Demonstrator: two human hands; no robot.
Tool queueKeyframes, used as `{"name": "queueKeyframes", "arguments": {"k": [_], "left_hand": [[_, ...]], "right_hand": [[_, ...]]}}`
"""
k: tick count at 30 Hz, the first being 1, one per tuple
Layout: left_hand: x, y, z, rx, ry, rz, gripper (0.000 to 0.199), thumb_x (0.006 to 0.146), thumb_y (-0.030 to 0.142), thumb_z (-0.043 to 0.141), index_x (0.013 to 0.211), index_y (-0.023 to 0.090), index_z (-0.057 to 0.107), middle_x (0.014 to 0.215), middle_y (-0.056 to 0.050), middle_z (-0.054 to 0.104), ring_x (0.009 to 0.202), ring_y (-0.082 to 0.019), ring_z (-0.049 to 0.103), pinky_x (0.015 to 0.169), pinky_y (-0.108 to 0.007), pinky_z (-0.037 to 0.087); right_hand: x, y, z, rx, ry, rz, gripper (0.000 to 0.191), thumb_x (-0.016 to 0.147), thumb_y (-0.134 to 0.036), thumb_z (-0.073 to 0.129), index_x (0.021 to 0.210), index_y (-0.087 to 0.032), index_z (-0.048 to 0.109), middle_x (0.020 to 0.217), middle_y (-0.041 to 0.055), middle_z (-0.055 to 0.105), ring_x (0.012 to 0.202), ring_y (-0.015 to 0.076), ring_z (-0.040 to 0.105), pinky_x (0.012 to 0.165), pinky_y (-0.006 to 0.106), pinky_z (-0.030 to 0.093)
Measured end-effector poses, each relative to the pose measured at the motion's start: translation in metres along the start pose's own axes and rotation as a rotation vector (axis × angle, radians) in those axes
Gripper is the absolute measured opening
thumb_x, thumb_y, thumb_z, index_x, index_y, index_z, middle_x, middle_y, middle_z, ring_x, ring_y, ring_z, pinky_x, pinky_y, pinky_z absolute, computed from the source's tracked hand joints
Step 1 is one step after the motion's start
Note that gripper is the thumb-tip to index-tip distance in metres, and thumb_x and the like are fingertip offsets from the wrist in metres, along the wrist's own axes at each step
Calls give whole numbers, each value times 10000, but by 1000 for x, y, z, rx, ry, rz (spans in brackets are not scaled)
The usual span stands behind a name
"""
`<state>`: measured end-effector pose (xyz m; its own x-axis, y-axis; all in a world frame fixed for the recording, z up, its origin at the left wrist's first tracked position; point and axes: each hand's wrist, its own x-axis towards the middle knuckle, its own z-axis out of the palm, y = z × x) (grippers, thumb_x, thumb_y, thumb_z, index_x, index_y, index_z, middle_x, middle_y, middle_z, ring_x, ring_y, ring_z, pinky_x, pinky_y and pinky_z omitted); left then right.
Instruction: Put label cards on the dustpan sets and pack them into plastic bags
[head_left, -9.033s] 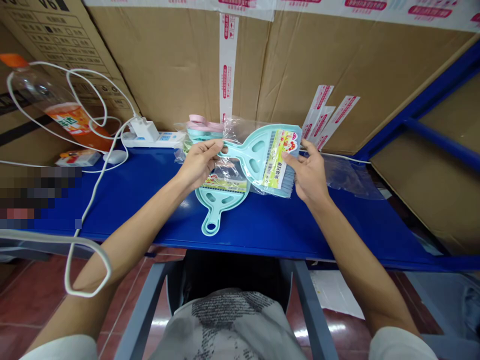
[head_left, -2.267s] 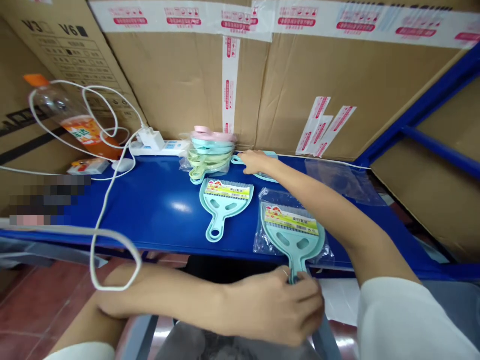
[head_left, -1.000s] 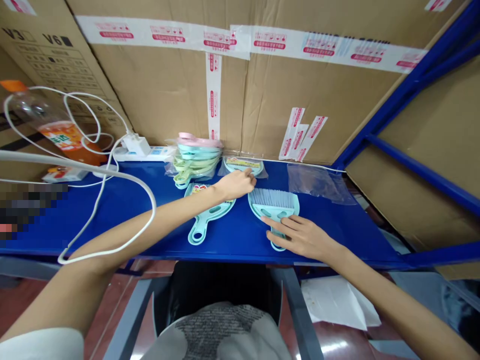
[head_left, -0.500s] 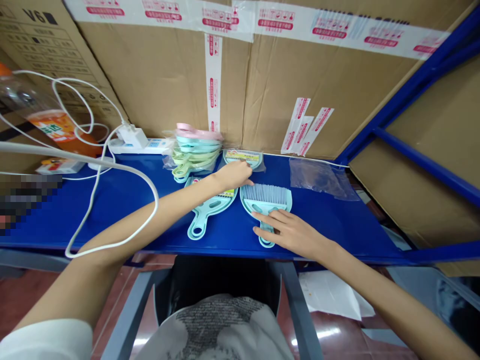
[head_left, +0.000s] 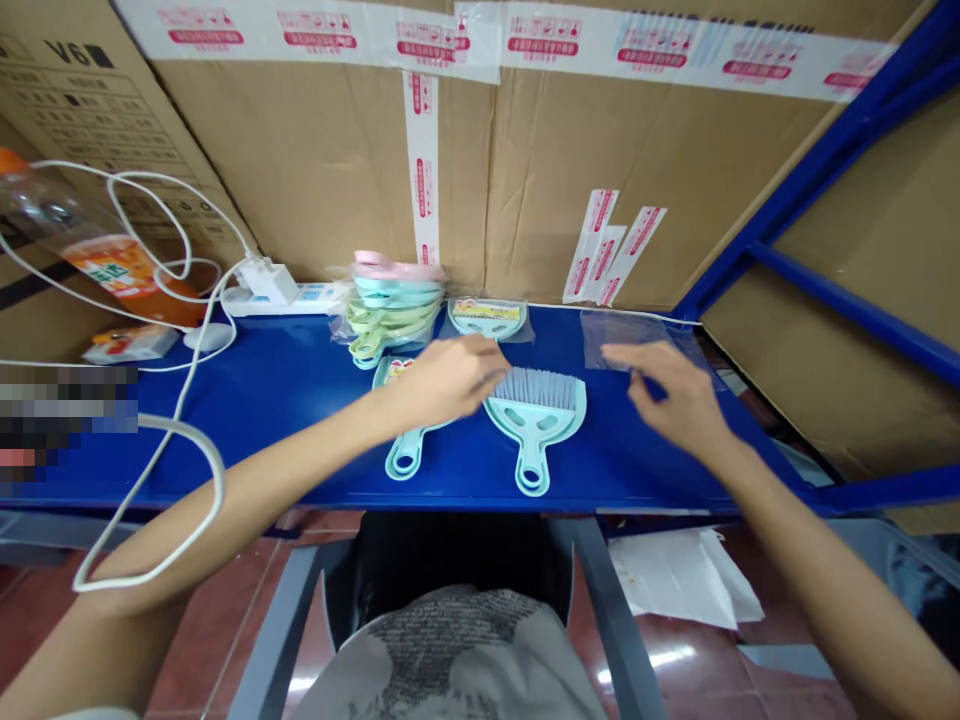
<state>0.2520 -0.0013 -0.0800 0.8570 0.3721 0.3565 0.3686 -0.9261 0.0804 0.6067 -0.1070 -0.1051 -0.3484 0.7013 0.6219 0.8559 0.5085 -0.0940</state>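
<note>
My left hand [head_left: 459,378] hovers with curled fingers over the left edge of a blue dustpan with a grey-bristled brush [head_left: 536,405] lying in it. What these fingers hold, if anything, is hidden. Partly under my left wrist lies another blue dustpan set [head_left: 409,450] with a printed card. My right hand [head_left: 671,395] is above the table, to the right of the brush, thumb and fingers apart. Just behind it a clear plastic bag [head_left: 607,335] lies flat. A third blue set in a clear bag [head_left: 489,318] sits farther back.
A pile of bagged pink, blue and green dustpans [head_left: 397,300] stands at the back left. Beyond it are a power strip [head_left: 319,297], white cables and an orange drink bottle [head_left: 124,270]. Large cardboard [head_left: 330,160] forms the back; a blue metal frame [head_left: 847,325] borders the right.
My right hand has left the brush handle and moved right, toward the clear bag. My left hand has drawn slightly back toward me, uncovering more of the rear bagged set.
</note>
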Motion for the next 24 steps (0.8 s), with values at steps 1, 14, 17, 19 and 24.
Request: {"name": "queueKeyframes", "arguments": {"k": [1, 14, 17, 19, 24], "left_hand": [[-7, 20, 1, -3, -41, 63, 338, 1177, 311, 489, 1204, 160, 790, 1214, -126, 786, 1137, -279, 733, 900, -393, 617], [-46, 73, 21, -35, -146, 185, 403, 1173, 397, 532, 1005, 125, 776, 1274, -174, 753, 1265, -336, 685, 890, -427, 653], [-44, 68, 19, 8, -200, 114, 193, 1126, 255, 606, 1072, 132, 745, 1199, -149, 744, 1195, -323, 694, 859, -422, 653], [-41, 65, 19, 32, -239, 86, 119, 1080, 200, 656, 1145, 123, 719, 1218, -152, 730, 1199, -329, 683, 861, -426, 660], [-37, 62, 26, 83, -232, 51, 351, 1004, 101, 651, 1355, 108, 666, 1485, -196, 655, 1373, -389, 581, 926, -463, 676]], "right_hand": [[-3, 26, 0, -75, -49, 76, 486, 1017, -149, 583, 1458, -267, 748, 1450, 98, 781, 1362, 328, 731, 1193, 580, 575], [-44, 70, 14, -345, -281, 196, 389, 1123, -298, 517, 1278, -248, 870, 1238, 64, 859, 1103, 325, 854, 861, 412, 663], [-43, 71, 7, -393, -202, 265, 340, 1106, -367, 591, 1220, -248, 888, 1158, 72, 876, 1019, 336, 866, 779, 394, 632], [-43, 74, 6, -423, -188, 303, 333, 1093, -372, 603, 1200, -247, 893, 1130, 76, 880, 984, 342, 868, 746, 392, 612], [-43, 73, 10, -395, -213, 275, 313, 1057, -338, 607, 1169, -280, 893, 1118, 47, 886, 964, 319, 868, 737, 378, 602]]}}
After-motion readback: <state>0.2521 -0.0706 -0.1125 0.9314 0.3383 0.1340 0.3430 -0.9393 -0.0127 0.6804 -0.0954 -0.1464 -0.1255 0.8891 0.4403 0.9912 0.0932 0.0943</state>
